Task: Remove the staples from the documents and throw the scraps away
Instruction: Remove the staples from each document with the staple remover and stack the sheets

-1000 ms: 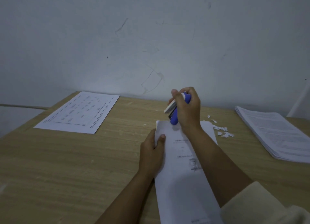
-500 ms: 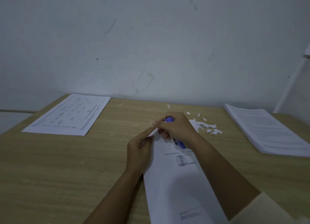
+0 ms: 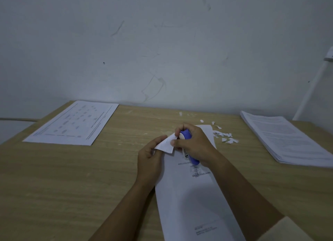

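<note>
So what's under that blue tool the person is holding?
The blue tool, gripped in the right hand, sits over the document on the table. The left hand lifts its corner. Any staple is hidden by the fingers.

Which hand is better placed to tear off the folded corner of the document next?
Probably the left hand: it pinches the folded corner with nothing else in its grip. The right hand also pinches it but is holding the blue staple remover.

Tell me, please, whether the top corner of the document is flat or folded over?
Folded over: the document's corner is lifted off the table, pinched between the left hand and the right hand.
</note>
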